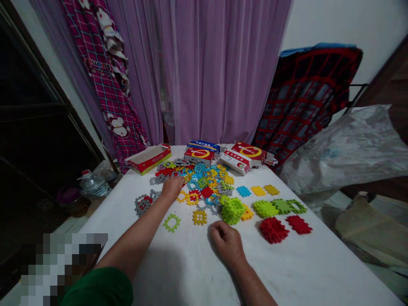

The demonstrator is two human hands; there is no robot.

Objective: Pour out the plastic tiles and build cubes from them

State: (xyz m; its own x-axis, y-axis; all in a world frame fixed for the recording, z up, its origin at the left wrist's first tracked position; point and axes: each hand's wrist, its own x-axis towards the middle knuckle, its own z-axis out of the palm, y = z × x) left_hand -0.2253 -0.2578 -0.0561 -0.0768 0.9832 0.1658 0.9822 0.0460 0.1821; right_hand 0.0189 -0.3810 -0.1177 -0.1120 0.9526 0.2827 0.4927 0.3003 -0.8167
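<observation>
A heap of flat plastic waffle tiles in many colours lies in the middle of a white table. My left hand reaches to the heap's left edge, fingers curled down among the tiles; what they grip is hidden. My right hand rests on the table as a loose fist, just below a green stack of tiles. Sorted piles lie to the right: a light green stack, a red stack, a red tile, yellow tiles and a blue tile.
Several red and blue cardboard boxes stand along the table's far edge, one open tray box at the left. A purple curtain hangs behind. A plastic-covered bundle is on the right, a water bottle on the floor at the left.
</observation>
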